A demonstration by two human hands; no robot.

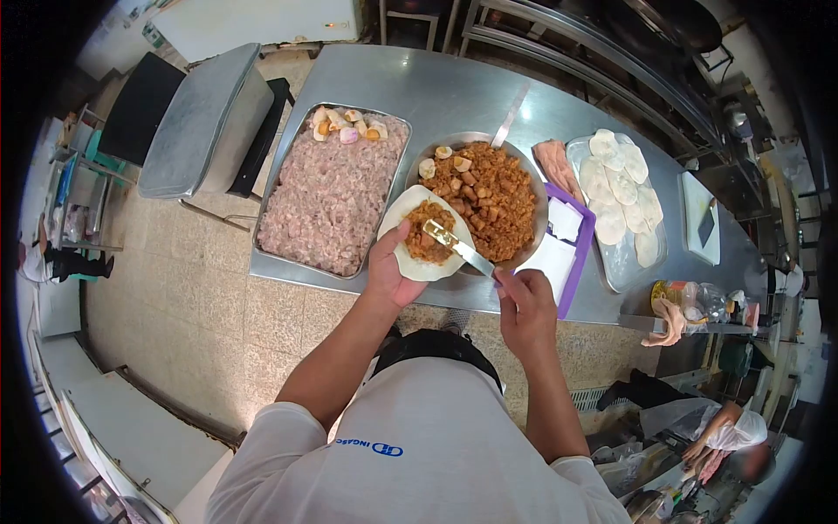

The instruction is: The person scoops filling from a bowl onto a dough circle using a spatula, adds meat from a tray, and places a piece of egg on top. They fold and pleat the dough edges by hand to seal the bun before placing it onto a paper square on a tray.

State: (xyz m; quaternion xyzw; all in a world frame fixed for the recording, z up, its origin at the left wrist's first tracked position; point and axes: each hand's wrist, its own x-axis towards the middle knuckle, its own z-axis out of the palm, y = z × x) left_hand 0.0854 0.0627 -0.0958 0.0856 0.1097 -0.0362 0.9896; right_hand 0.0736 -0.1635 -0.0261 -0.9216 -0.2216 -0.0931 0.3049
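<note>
Desk point(454, 87): steel, carrying the lot;
Mince tray point(332, 201): left of the bowl, heaped with pink mince;
Filling bowl point(489, 196): centre, brown filling;
Left hand point(390, 272): cupped under the dough wrapper point(403, 217), just beside the bowl's near rim;
Right hand point(526, 307): fingers clamped round the spatula point(458, 247), blade down on the wrapper's filling.

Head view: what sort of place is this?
Probably a commercial kitchen: a long steel table, a big batch of minced meat, many dough rounds laid out, and steel racks behind.
</note>
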